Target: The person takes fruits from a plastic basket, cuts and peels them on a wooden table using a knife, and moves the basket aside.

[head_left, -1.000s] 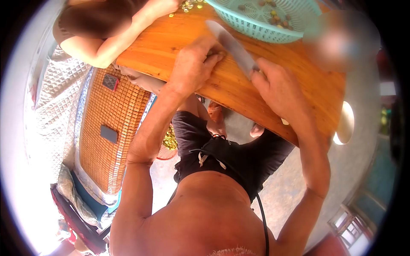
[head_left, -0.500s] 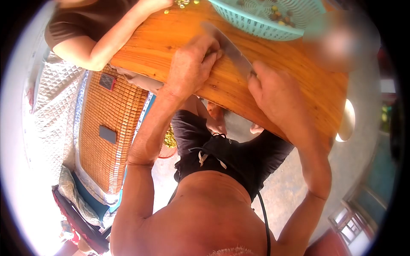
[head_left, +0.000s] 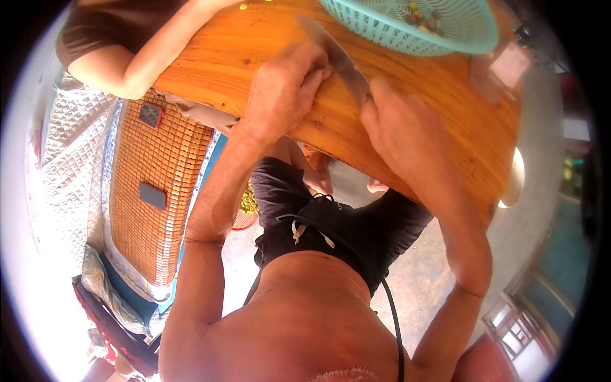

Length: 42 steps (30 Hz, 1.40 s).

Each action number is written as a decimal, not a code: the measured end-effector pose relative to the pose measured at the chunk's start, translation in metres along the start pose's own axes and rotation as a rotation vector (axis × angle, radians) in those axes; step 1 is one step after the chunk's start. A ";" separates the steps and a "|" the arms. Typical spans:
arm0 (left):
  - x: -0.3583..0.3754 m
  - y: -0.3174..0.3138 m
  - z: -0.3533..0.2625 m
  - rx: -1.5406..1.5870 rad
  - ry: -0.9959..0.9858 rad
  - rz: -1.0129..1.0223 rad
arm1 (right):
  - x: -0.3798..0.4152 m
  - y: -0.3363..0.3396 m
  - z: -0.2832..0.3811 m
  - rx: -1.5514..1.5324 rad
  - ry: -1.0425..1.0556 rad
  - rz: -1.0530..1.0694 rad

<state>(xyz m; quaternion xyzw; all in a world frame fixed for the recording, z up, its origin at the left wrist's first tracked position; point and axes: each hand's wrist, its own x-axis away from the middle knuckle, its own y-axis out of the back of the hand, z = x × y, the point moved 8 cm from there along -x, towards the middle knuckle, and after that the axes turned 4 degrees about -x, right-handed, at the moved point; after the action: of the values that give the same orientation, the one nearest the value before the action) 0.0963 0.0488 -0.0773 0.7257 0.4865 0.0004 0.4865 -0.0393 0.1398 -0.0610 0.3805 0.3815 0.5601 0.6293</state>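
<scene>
My right hand (head_left: 404, 124) is wrapped round the handle of a knife (head_left: 340, 60), whose long blade slants up and left over the wooden table (head_left: 242, 57). Close against the blade, my left hand (head_left: 283, 89) is closed with thumb and fingers pressed together. What it pinches, if anything, is hidden behind the fingers. The blade tip is blurred and passes just beyond my left fingertips.
A turquoise plastic basket (head_left: 420, 41) with several small round brown and yellowish pieces stands at the far side. Another person's arm (head_left: 165, 54) rests at the table's left. A bamboo-mat seat (head_left: 143, 235) is at left, and a basket of green pieces (head_left: 247, 207) sits below the table.
The whole view has shifted slightly, so the turquoise basket appears a little higher and farther right. Both hands keep nearly the same grip and place, with the knife still between them.
</scene>
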 end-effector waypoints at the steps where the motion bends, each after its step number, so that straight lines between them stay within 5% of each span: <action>1: 0.000 -0.001 0.001 -0.021 0.010 0.013 | -0.001 -0.001 -0.001 0.001 -0.001 -0.002; 25: -0.002 -0.003 0.000 -0.078 0.041 0.003 | -0.020 -0.003 -0.006 -0.140 0.097 -0.057; 35: -0.035 0.006 0.044 -0.215 0.077 -0.131 | 0.018 0.008 -0.037 -0.254 -0.020 -0.049; 40: -0.026 0.008 0.067 0.283 0.410 0.068 | 0.019 0.007 -0.042 -0.270 -0.018 -0.053; 42: -0.021 0.010 0.063 0.229 0.340 0.028 | 0.018 0.008 -0.041 -0.302 -0.049 -0.027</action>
<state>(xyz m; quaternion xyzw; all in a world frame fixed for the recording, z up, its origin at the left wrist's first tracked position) 0.1218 -0.0112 -0.0933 0.7725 0.5483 0.0742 0.3117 -0.0787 0.1605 -0.0721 0.2901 0.2823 0.5931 0.6959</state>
